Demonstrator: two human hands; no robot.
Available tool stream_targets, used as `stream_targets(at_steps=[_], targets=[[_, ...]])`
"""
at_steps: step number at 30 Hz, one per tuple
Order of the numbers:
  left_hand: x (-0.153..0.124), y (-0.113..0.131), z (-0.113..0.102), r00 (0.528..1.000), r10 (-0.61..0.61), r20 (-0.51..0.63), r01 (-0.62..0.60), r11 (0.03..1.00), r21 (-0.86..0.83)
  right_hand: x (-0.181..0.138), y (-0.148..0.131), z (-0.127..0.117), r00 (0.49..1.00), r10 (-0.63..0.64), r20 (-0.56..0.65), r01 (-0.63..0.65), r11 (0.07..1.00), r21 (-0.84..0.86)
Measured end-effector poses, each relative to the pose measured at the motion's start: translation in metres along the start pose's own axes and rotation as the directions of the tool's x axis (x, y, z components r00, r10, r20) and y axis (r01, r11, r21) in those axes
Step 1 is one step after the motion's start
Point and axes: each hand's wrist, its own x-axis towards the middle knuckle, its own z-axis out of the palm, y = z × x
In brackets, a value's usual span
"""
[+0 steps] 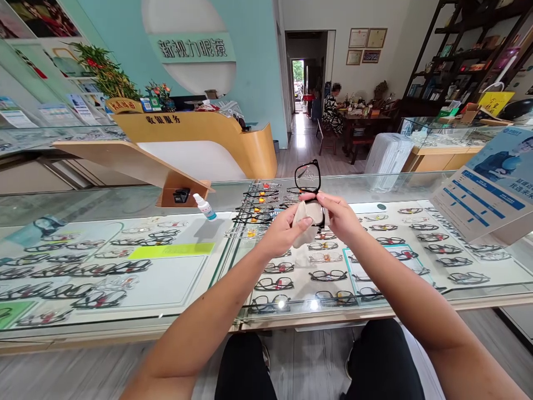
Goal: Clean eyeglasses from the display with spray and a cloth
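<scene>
Above the glass display counter [166, 311], both of my hands are at one pair of black-framed eyeglasses [308, 176], turned so one lens is up and the other down. My left hand [285, 230] is closed on a pale cleaning cloth [305, 236], pressed around the lower lens with the thumb in front. With its fingers, my right hand [339, 216] grips the frame near the bridge. The upper lens stands free of the cloth. Left of my hands, a small white and blue spray bottle [205, 206] stands on the glass.
Under the glass lie rows of eyeglasses [275, 284]. A wooden stand [166, 172] with a small black object is at left, a blue and white sign [491, 183] at right. Beyond are a yellow reception desk [200, 130], a plastic-wrapped box [389, 158] and a seated person [332, 111].
</scene>
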Motion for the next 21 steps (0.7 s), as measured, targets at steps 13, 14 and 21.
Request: stream_targets(at_steps=[13, 14, 21], targets=[[-0.002, -0.001, 0.011, 0.958, 0.030, -0.285, -0.039, 0.999, -0.027, -0.001, 0.024, 0.010, 0.994, -0.054, 0.093, 0.063, 0.993, -0.100], [-0.002, 0.000, 0.011, 0.953, 0.040, -0.301, -0.051, 0.998, -0.030, -0.001, 0.025, 0.011, 0.993, -0.067, 0.101, 0.079, 0.990, -0.119], [-0.001, 0.005, 0.006, 0.969, 0.066, -0.239, -0.067, 0.998, 0.005, -0.006, 0.017, 0.013, 0.997, -0.063, 0.031, 0.066, 0.992, -0.106]])
